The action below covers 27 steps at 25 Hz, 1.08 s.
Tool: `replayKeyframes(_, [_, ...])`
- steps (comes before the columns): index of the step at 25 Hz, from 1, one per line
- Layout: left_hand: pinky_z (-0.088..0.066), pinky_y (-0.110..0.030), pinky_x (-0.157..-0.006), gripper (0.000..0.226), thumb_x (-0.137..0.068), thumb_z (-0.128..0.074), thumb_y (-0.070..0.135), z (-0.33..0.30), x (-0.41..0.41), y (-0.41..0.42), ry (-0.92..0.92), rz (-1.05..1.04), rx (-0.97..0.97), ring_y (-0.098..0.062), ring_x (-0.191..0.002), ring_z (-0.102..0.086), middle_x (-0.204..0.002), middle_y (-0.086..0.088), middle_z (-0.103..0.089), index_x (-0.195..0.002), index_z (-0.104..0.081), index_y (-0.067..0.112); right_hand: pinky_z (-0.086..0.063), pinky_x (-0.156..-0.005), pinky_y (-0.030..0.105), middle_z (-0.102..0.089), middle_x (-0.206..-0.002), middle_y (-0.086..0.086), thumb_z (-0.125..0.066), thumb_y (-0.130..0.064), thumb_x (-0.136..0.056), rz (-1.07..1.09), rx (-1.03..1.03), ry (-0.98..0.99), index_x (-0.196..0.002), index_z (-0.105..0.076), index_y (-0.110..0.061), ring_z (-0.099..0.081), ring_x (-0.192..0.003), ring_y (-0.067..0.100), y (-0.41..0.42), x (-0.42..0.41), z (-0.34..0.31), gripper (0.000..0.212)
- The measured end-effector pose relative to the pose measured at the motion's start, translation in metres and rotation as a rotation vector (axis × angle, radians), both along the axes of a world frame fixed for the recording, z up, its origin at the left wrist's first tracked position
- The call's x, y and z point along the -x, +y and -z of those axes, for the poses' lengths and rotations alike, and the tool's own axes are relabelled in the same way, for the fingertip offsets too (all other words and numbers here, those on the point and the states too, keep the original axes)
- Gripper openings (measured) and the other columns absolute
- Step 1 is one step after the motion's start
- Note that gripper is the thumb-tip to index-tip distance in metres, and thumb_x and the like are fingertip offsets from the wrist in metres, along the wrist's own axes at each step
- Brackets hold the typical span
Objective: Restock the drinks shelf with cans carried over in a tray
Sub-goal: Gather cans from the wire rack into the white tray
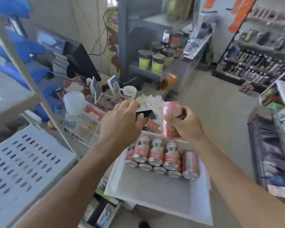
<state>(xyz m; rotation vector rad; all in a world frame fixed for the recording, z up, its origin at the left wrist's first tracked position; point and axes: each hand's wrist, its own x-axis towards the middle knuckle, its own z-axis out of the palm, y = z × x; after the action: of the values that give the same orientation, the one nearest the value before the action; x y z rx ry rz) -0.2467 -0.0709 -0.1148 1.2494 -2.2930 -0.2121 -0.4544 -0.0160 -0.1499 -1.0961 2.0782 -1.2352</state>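
Overhead, right hand [187, 124] fingers grip a pink can [170, 119]; left hand [120, 122] apparently loose above the white tray [156, 191].

Glossy pink metal cans [155, 153] with bare silvery ends lie on a matt white plastic tray [163, 191] at lower centre (finely textured, not smooth); lower left, a matt white perforated metal shelf [23, 170].
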Motion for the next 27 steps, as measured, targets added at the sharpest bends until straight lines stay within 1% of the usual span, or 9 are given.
replayKeyframes(4, [-0.052,-0.039,-0.078,0.032,-0.096,-0.045,0.039,0.019,0.041,0.0,-0.039,0.056,-0.048,-0.018,-0.102,-0.057,-0.118,0.004,-0.059,-0.123,-0.052,0.025,-0.059,-0.079,0.04,-0.07,-0.099,-0.001,-0.078,-0.057,-0.048,0.058,-0.366,-0.044,-0.107,-0.064,-0.023,-0.069,-0.084,0.017,0.018,0.05,0.053,0.07])
replayKeyframes(6, [-0.051,-0.039,-0.077,0.03,-0.096,-0.045,0.038,0.029,0.058,0.002,-0.06,0.075,-0.067,-0.019,-0.101,-0.056,-0.117,0.004,-0.059,-0.122,-0.052,0.024,-0.058,-0.081,0.04,-0.07,-0.099,0.0,-0.078,-0.052,-0.053,0.081,-0.462,-0.049,-0.108,-0.066,-0.024,-0.068,-0.085,0.019,0.03,0.065,0.081,0.063])
replayKeyframes(8, [-0.048,-0.037,-0.075,0.029,-0.096,-0.044,0.037,0.038,0.071,0.005,-0.082,0.089,-0.086,-0.019,-0.101,-0.057,-0.116,0.004,-0.06,-0.12,-0.053,0.024,-0.056,-0.081,0.036,-0.068,-0.097,0.002,-0.078,-0.047,-0.062,0.119,-0.524,-0.065,-0.107,-0.063,-0.018,-0.066,-0.086,0.02,0.042,0.07,0.098,0.055])
replayKeyframes(11, [-0.047,-0.035,-0.073,0.029,-0.097,-0.043,0.039,0.048,0.083,0.006,-0.121,0.094,-0.088,-0.018,-0.099,-0.057,-0.113,0.005,-0.06,-0.119,-0.054,0.025,-0.049,-0.073,0.028,-0.068,-0.092,0.004,-0.077,-0.044,-0.072,0.153,-0.565,-0.057,-0.098,-0.064,-0.014,-0.064,-0.083,0.02,0.048,0.073,0.117,0.042])
replayKeyframes(15, [-0.05,-0.037,-0.074,0.031,-0.097,-0.044,0.04,0.051,0.094,0.006,-0.126,0.106,-0.102,-0.018,-0.1,-0.057,-0.115,0.004,-0.06,-0.122,-0.053,0.025,-0.046,-0.073,0.028,-0.068,-0.093,0.004,-0.071,-0.049,-0.08,0.118,-0.568,-0.009,-0.092,-0.064,-0.015,-0.064,-0.088,0.023,0.048,0.077,0.12,0.037])
replayKeyframes(19, [-0.047,-0.037,-0.075,0.032,-0.097,-0.045,0.039,0.05,0.099,0.005,-0.134,0.089,-0.102,-0.019,-0.104,-0.056,-0.118,0.004,-0.06,-0.124,-0.052,0.026,-0.044,-0.078,0.029,-0.068,-0.104,0.013,-0.052,-0.048,-0.094,0.033,-0.632,0.053,-0.104,-0.07,-0.009,-0.063,-0.101,0.03,0.049,0.088,0.108,0.044])
replayKeyframes(23, [-0.046,-0.036,-0.075,0.032,-0.096,-0.046,0.038,0.046,0.098,0.001,-0.119,0.057,-0.112,-0.018,-0.103,-0.056,-0.119,0.003,-0.06,-0.124,-0.052,0.025,-0.048,-0.073,0.03,-0.068,-0.093,0.012,-0.051,-0.045,-0.091,0.001,-0.638,0.074,-0.092,-0.069,-0.008,-0.064,-0.089,0.03,0.043,0.097,0.102,0.041])
replayKeyframes(25, [-0.048,-0.037,-0.077,0.033,-0.096,-0.046,0.038,0.043,0.096,0.001,-0.106,0.046,-0.116,-0.018,-0.106,-0.056,-0.12,0.003,-0.06,-0.125,-0.053,0.024,-0.055,-0.08,0.037,-0.069,-0.092,0.009,-0.055,-0.044,-0.087,-0.022,-0.645,0.064,-0.094,-0.068,-0.01,-0.066,-0.086,0.027,0.041,0.099,0.102,0.037])
replayKeyframes(27, [-0.05,-0.038,-0.078,0.033,-0.096,-0.046,0.039,0.041,0.093,0.001,-0.098,0.032,-0.109,-0.018,-0.105,-0.057,-0.12,0.003,-0.061,-0.124,-0.053,0.024,-0.056,-0.082,0.041,-0.069,-0.094,0.008,-0.056,-0.042,-0.085,-0.037,-0.661,0.068,-0.096,-0.067,-0.012,-0.066,-0.086,0.026,0.04,0.099,0.101,0.034])
